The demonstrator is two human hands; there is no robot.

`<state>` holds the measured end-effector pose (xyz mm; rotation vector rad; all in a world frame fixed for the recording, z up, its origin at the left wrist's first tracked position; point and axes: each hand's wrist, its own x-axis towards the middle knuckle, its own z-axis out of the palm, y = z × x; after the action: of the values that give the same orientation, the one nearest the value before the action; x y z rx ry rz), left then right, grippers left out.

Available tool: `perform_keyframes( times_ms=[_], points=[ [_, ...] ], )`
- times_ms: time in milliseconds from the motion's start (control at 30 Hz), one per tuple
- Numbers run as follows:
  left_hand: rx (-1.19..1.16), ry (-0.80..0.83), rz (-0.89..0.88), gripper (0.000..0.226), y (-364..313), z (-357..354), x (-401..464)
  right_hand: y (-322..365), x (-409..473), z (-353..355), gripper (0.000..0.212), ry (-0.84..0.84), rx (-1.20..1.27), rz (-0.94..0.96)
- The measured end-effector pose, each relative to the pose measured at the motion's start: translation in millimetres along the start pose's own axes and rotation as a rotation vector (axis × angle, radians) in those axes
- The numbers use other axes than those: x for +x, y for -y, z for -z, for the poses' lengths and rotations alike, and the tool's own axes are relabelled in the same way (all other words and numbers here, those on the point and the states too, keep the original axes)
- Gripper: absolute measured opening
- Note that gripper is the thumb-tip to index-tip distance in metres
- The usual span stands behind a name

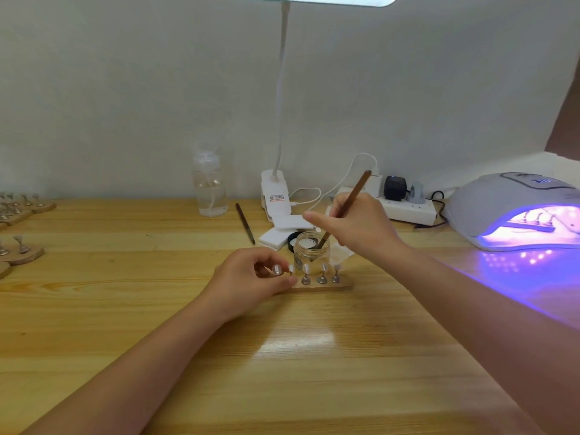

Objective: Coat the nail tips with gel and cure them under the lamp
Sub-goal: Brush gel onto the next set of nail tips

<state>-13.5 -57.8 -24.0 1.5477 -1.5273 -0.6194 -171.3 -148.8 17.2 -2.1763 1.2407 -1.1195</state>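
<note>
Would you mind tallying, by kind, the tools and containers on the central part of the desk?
Brushes: 2, one in the right hand dipping into the jar, one lying on the desk
Glass jar: 1
Clear bottle: 1
Curing lamp, lit: 1
Total: 5

Near half of wooden table (282, 356): bare apart from the two forearms; open passage from the front edge. Centre: glass jar (311, 250) just behind wooden nail stand (317, 287), blocking approach from the rear; right hand (354, 229) with brush (345, 208) occupies the space above the jar, left hand (251, 277) covers the stand's left end. Behind: white pads (282, 233), spare brush (245, 223), clip lamp base (275, 196), clear bottle (209, 186), power strip (408, 208). Right edge: curing lamp (514, 211). Left edge: further nail stands (22, 249). Open lane between these and the centre.
</note>
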Motion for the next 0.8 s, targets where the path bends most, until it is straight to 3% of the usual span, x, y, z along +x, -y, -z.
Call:
perform_keyframes(
  times_ms=[200, 800],
  points=[
    [0.003, -0.033, -0.019, 0.016, -1.6, -2.6, -1.8, 4.9, -0.5, -2.6, 0.041, 0.024, -0.085, 0.004],
    [0.026, -0.070, -0.089, 0.023, -3.6, -6.6, -5.8, -11.7, 8.2, 28.8, 0.048, -0.144, 0.145, -0.170]
  ],
)
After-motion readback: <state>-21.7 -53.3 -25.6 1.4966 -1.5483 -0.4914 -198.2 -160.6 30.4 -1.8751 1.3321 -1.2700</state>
